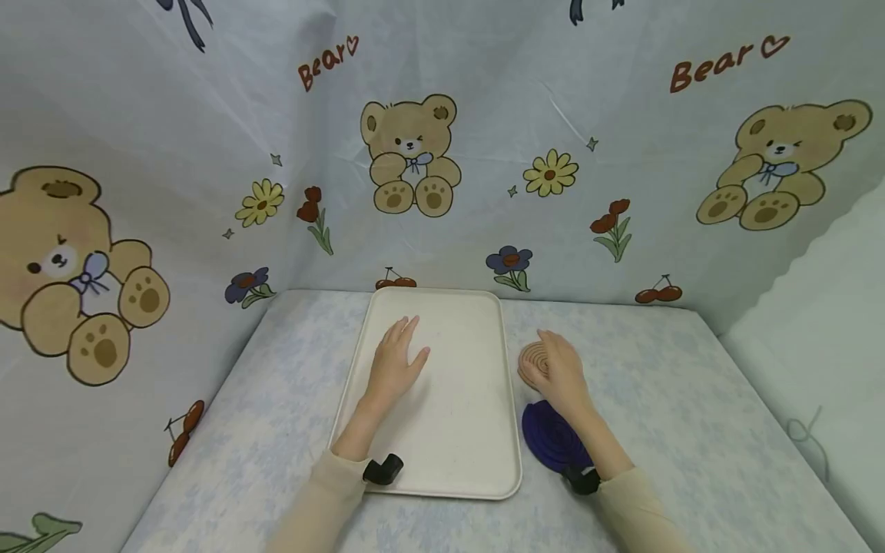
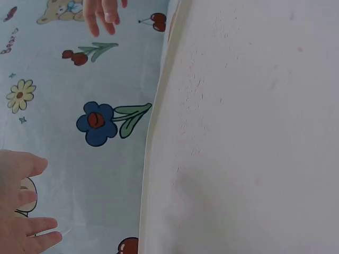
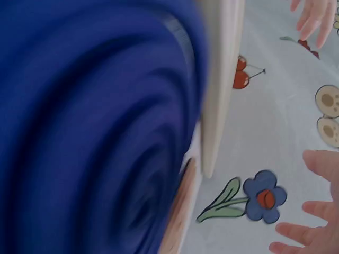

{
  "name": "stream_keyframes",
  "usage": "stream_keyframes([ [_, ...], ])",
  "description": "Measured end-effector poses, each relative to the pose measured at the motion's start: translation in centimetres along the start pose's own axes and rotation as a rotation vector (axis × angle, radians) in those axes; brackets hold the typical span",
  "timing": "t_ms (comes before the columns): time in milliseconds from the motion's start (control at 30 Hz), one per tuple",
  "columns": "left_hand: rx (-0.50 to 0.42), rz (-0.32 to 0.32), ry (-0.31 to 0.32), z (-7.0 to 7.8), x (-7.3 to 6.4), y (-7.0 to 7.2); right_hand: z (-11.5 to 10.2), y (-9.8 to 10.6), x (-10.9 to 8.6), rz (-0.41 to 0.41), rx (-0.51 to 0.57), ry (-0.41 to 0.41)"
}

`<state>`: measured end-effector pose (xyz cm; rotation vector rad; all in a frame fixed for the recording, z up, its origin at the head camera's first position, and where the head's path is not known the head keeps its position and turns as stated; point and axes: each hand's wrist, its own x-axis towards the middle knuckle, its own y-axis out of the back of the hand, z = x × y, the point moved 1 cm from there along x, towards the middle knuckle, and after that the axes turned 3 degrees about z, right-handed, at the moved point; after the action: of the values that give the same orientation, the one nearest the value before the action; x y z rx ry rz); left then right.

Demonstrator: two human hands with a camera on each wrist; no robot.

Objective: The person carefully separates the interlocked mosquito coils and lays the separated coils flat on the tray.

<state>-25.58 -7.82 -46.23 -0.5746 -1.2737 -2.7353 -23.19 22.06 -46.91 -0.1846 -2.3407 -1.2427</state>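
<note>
My left hand hovers over the left half of a cream rectangular tray, fingers extended and thumb spread apart. Nothing is in its grasp. To the right of the tray, my right hand is above a tan spiral-coiled disc and partly covers it in the head view. The right wrist view shows the fingers of this hand spread apart, holding nothing. Nearer to me, a dark blue spiral-coiled disc lies under my right forearm and fills much of the right wrist view.
A pale blue marbled table carries the tray and both discs. Behind and to the left hangs a white cloth printed with bears and flowers. A thin grey cord lies off the right edge. Black camera mounts sit at both wrists.
</note>
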Motion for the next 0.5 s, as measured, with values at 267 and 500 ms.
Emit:
stream_keyframes([
  [267, -0.147, -0.023, 0.024, 1.8, -0.8, -1.7, 2.2, 1.4, -2.2, 0.013, 0.142, -0.055],
  [500, -0.27, -0.09, 0.038, 3.7, -1.7, -3.8, 3.1, 2.6, -3.7, 0.018, 0.195, -0.107],
])
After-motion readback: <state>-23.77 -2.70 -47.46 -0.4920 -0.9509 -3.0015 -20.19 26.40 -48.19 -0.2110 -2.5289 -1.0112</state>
